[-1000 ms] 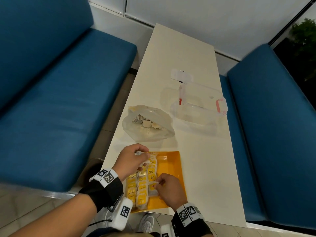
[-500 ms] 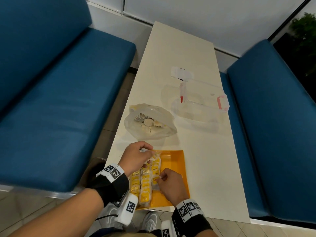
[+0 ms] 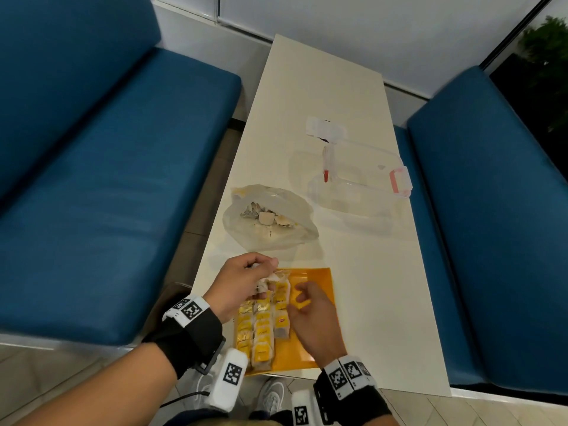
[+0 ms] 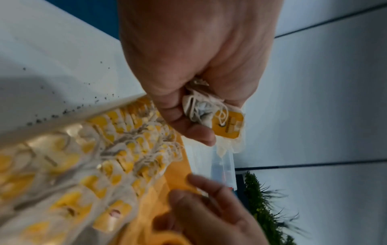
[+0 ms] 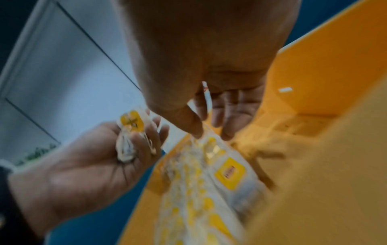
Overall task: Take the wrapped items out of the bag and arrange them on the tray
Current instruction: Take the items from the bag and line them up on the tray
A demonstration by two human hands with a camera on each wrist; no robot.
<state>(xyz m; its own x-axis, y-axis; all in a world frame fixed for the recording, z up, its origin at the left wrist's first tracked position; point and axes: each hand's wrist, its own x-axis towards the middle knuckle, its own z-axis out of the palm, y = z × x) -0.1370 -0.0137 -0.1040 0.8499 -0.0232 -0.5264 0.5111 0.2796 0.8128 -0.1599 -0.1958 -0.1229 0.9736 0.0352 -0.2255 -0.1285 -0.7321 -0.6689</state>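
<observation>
Spanning centre of head view, white table (image 3: 353, 272) between blue benches. Landmark: orange tray (image 3: 319, 281), at table's near edge. Beyond tray, well apart toward right bench: clear lidded container (image 3: 362, 179). Just beyond tray's far-left corner: plastic bag (image 3: 270, 219), mouth open, wrapped items inside. On tray's left half: wrapped tea bags (image 3: 261, 333) in rows, yellow tags up. Left hand (image 3: 242, 287) over tray's far-left corner, fingers curled round bunch of wrapped tea bags (image 4: 209, 114). Right hand (image 3: 310, 321) over tray's middle, fingers loosely bent, holding nothing, fingertips (image 5: 195, 131) at row's end.
</observation>
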